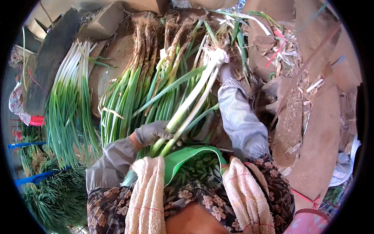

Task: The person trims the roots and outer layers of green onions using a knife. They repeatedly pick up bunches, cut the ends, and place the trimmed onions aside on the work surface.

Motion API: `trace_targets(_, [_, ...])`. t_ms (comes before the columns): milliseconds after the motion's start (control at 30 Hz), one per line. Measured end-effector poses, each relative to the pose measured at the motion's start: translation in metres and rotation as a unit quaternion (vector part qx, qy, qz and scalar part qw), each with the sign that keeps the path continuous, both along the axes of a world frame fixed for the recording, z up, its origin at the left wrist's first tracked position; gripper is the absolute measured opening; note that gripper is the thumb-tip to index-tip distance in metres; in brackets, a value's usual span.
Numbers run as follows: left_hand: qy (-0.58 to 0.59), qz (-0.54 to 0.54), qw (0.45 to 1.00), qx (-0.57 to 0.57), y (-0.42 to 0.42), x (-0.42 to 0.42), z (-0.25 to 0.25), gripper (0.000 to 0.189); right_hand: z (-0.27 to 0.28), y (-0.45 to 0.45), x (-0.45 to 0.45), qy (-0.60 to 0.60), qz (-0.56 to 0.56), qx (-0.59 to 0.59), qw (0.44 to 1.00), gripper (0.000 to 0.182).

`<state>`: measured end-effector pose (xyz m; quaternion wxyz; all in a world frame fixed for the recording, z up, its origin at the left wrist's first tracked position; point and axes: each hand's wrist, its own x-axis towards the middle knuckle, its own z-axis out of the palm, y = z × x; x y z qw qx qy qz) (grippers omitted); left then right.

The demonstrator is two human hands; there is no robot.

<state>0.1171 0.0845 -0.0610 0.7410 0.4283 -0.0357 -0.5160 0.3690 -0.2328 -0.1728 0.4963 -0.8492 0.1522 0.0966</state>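
My left hand (153, 133), in a grey glove, grips the green part of two thick green onion stalks (190, 95) slanting up to the right. Their white root ends are at my right hand (225, 71), which is mostly hidden by those ends and the sleeve cuff; its fingers cannot be made out clearly. Beneath and left of the held stalks lie untrimmed green onions (125, 96) with brown, dry outer skins and shaggy roots. Farther left is a bunch of green onions (70, 82) with clean white shafts and long green leaves.
Peeled skins and scraps (289, 55) litter the right side beside a broken block (271, 93). A stone-like block (102, 22) stands at the back left. More bundled greens (52, 193) with blue straps (38, 177) are at lower left. A green apron (175, 166) covers my front.
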Motion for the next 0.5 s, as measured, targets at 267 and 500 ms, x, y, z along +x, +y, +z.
trace_targets(267, [-0.034,0.059,0.986,0.155,-0.003,-0.014,0.019,0.026,0.018,-0.017,0.020,-0.052,0.147,-0.393,0.906,0.038])
trace_targets(500, [-0.060,0.109,0.972,0.198,-0.001,0.002,0.039,0.021,0.001,-0.019,0.069,0.034,0.075,-0.380,0.921,0.028])
